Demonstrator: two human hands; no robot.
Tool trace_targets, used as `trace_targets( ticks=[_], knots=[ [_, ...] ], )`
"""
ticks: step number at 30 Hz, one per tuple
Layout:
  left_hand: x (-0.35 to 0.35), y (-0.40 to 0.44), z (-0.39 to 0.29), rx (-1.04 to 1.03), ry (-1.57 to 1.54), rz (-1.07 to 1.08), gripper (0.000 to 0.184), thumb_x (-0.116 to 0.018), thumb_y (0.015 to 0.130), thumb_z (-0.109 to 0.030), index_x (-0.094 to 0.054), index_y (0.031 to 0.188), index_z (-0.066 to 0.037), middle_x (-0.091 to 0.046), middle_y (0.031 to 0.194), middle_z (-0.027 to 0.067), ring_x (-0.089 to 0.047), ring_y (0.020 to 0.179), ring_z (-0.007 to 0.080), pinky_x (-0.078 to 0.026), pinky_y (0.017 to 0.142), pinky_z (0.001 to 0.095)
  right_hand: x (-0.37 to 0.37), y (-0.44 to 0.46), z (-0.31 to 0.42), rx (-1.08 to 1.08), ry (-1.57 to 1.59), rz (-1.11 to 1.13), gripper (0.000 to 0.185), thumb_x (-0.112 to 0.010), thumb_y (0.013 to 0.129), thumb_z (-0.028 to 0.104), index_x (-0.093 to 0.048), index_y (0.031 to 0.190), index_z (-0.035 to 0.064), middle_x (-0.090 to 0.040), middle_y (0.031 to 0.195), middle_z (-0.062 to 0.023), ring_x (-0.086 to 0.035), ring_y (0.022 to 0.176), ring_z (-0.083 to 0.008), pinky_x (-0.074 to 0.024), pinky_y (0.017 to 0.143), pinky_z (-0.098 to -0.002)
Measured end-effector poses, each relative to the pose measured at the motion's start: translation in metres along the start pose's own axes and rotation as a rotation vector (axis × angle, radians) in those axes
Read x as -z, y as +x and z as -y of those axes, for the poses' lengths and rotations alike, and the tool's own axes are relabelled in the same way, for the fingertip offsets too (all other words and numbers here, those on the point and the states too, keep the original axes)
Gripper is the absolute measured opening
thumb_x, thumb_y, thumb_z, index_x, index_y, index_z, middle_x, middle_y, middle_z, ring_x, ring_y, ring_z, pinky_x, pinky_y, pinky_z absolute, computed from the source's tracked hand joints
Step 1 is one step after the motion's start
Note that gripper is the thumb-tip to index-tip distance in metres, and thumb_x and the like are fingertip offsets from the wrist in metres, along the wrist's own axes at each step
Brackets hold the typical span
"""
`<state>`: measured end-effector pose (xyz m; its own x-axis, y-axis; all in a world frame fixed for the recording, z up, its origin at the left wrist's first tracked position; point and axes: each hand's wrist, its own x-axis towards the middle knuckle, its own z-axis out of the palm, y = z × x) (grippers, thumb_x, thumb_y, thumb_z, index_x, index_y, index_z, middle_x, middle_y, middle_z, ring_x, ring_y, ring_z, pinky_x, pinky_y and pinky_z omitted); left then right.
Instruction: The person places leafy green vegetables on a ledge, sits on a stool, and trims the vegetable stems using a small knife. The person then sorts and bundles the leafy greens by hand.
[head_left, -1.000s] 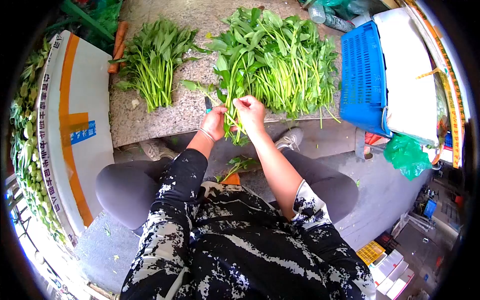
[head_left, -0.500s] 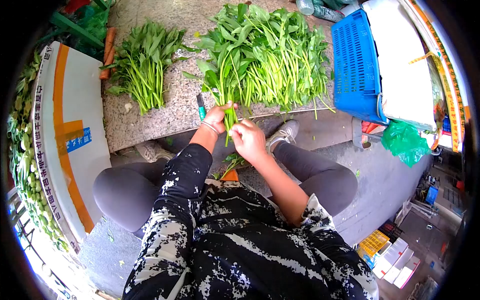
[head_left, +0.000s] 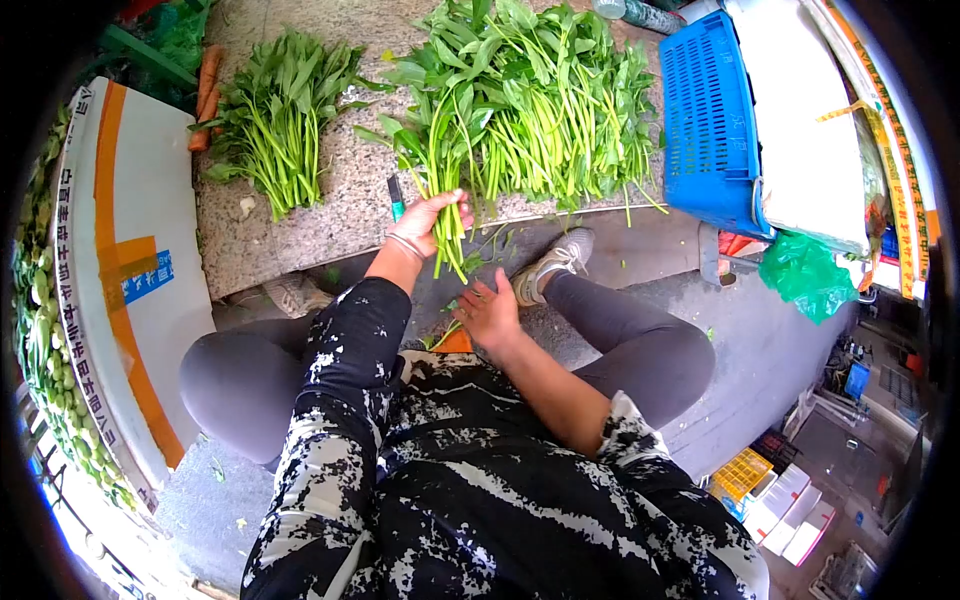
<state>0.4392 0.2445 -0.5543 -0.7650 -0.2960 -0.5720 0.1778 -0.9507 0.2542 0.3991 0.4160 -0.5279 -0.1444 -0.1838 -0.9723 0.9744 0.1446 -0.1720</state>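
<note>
My left hand (head_left: 430,222) is wrapped round a small bunch of leafy greens (head_left: 447,160), with the stem ends hanging below the fist past the slab's edge. Below and to the right, my right hand (head_left: 490,312) has its fingers apart and nothing in it. A large pile of greens (head_left: 570,120) lies just right of the held bunch on the stone slab (head_left: 350,215). Another bunch of greens (head_left: 285,125) rests at the slab's left. Beside my left hand lies a knife (head_left: 396,198) with a green handle.
Carrots (head_left: 207,98) lie at the slab's back left, next to a white box (head_left: 160,270) with orange tape. At the right stand a blue basket (head_left: 710,120) and a green plastic bag (head_left: 808,277). Cut bits lie on the ground between my shoes.
My right hand has moved down and away from the stems, and its fingers have opened. My left hand still grips the bunch. The whole view has shifted slightly.
</note>
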Motion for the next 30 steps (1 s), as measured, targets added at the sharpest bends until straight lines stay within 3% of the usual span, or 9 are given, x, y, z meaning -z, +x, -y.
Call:
trace_targets(
  ticks=[2, 6, 10, 12, 14, 20, 26, 27, 30],
  knots=[
    [-0.001, 0.001, 0.008, 0.042, 0.019, 0.051, 0.017, -0.061, 0.077, -0.011, -0.055, 0.09, -0.001, -0.055, 0.075, 0.0034, -0.056, 0.07, 0.0145, -0.052, 0.07, 0.0303, -0.033, -0.002, -0.002, -0.02, 0.145, -0.083, 0.072, -0.039, 0.08, 0.058, -0.033, 0.127, 0.0031, -0.045, 0.119, -0.0174, -0.038, 0.116, -0.029, -0.0271, 0.098, -0.0408],
    [-0.012, -0.011, 0.021, -0.038, 0.103, -0.031, 0.01, -0.058, 0.077, -0.007, -0.056, 0.086, -0.002, -0.059, 0.076, 0.0067, -0.057, 0.069, 0.0174, -0.049, 0.067, 0.0308, -0.081, 0.029, 0.015, 0.368, 0.307, 0.428, 0.048, -0.031, 0.085, 0.053, -0.051, 0.097, 0.0114, -0.055, 0.098, -0.0052, -0.051, 0.094, -0.0192, -0.0396, 0.082, -0.0397],
    [0.008, -0.009, 0.001, 0.092, 0.071, 0.054, 0.022, -0.056, 0.077, -0.006, -0.052, 0.098, -0.002, -0.058, 0.078, 0.0039, -0.057, 0.072, 0.0164, -0.049, 0.072, 0.0344, -0.08, 0.009, 0.039, 0.499, -0.256, 0.079, 0.041, -0.031, 0.09, 0.043, -0.051, 0.092, 0.0077, -0.055, 0.084, -0.0045, -0.052, 0.08, -0.0171, -0.0412, 0.074, -0.0314],
    [0.006, -0.013, -0.005, 0.108, 0.078, 0.013, 0.024, -0.057, 0.076, -0.007, -0.052, 0.099, -0.003, -0.057, 0.073, 0.0026, -0.057, 0.067, 0.015, -0.05, 0.07, 0.0353, -0.059, 0.05, 0.049, 1.107, -0.713, -0.312, 0.042, -0.054, 0.08, 0.031, -0.046, 0.109, 0.0018, -0.048, 0.101, -0.016, -0.047, 0.099, -0.0286, -0.0375, 0.085, -0.0365],
    [0.002, -0.017, -0.011, 0.166, 0.13, -0.016, 0.024, -0.058, 0.076, -0.008, -0.052, 0.099, -0.005, -0.056, 0.072, 0.0015, -0.056, 0.062, 0.0141, -0.051, 0.068, 0.0347, -0.052, 0.048, 0.062, 1.181, -1.203, -0.36, 0.052, -0.064, 0.071, 0.028, -0.045, 0.113, 0.0038, -0.042, 0.11, -0.02, -0.041, 0.108, -0.0325, -0.0343, 0.09, -0.0392],
    [0.0, -0.02, -0.013, 0.146, 0.438, -0.102, 0.026, -0.066, 0.075, -0.023, -0.051, 0.092, -0.009, -0.044, 0.06, -0.0034, -0.044, 0.052, 0.009, -0.045, 0.051, 0.029, -0.053, 0.094, 0.078, 0.904, -1.253, -0.268, 0.039, -0.068, 0.067, 0.029, -0.059, 0.095, 0.0035, -0.054, 0.097, -0.0177, -0.055, 0.089, -0.0279, -0.0429, 0.08, -0.0361],
    [0.023, -0.023, 0.002, -0.137, 0.195, -0.113, 0.02, -0.062, 0.079, -0.019, -0.052, 0.093, -0.009, -0.059, 0.082, 0.0041, -0.059, 0.077, 0.0181, -0.049, 0.065, 0.0316, -0.06, 0.038, 0.042, 1.069, -1.153, 0.13, 0.019, -0.067, 0.069, 0.018, -0.059, 0.08, 0.0049, -0.062, 0.078, -0.0116, -0.06, 0.07, -0.027, -0.0469, 0.063, -0.0344],
    [0.014, -0.025, 0.006, -0.139, 0.18, -0.08, 0.021, -0.061, 0.079, -0.019, -0.053, 0.094, -0.008, -0.06, 0.085, 0.0056, -0.058, 0.083, 0.0195, -0.049, 0.069, 0.0328, -0.068, 0.005, 0.04, 1.382, -1.321, 0.102, 0.019, -0.067, 0.065, 0.007, -0.057, 0.079, 0.0019, -0.06, 0.076, -0.014, -0.058, 0.062, -0.0263, -0.0461, 0.061, -0.032],
    [0.022, -0.017, 0.016, -0.125, 0.175, -0.043, 0.025, -0.06, 0.08, -0.017, -0.052, 0.101, -0.007, -0.06, 0.092, 0.009, -0.057, 0.091, 0.0219, -0.049, 0.076, 0.0346, -0.067, 0.0, 0.036, 1.381, -1.634, 0.2, 0.02, -0.067, 0.065, 0.01, -0.058, 0.081, 0.0043, -0.06, 0.079, -0.0128, -0.058, 0.065, -0.0266, -0.047, 0.062, -0.032]
  ],
)
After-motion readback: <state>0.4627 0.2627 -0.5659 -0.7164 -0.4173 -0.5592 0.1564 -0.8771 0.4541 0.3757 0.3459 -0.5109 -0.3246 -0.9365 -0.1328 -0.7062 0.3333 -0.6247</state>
